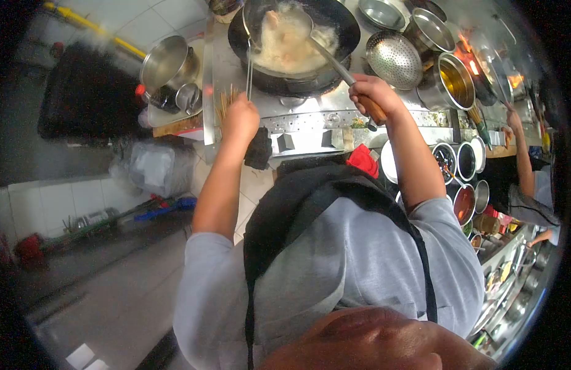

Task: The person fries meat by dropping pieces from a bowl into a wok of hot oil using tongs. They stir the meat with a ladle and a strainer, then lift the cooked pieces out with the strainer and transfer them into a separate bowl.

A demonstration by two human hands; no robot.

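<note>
Both hands are up at the stove edge, well ahead of the torso: left hand (240, 117) fisted around the thin wire handle of a strainer (256, 28), right hand (375, 94) wrapped tight on the wooden grip of a ladle (325, 52). Ladle's long axis runs diagonally from the right hand up-left into the wok (294, 40); its bowl end sits in the pale frothing food, just beside the strainer's rim. Strainer handle runs almost straight up from the left hand to the wok's left side, so the two tools converge over the same patch of food. Wok lies straight ahead of and between the hands, beyond the steel counter (310, 123) lip; neither hand touches it, only the tools reach in. Right hand is a touch nearer the wok rim than the left. Just right of the wok, a perforated skimmer (394, 60) lies bowl-up, with an oil pot (453, 80) beside it. Left of the stove, a steel pot (165, 61) stands on a side board. Far right, another person's hand (514, 122) works at a separate station.
</note>
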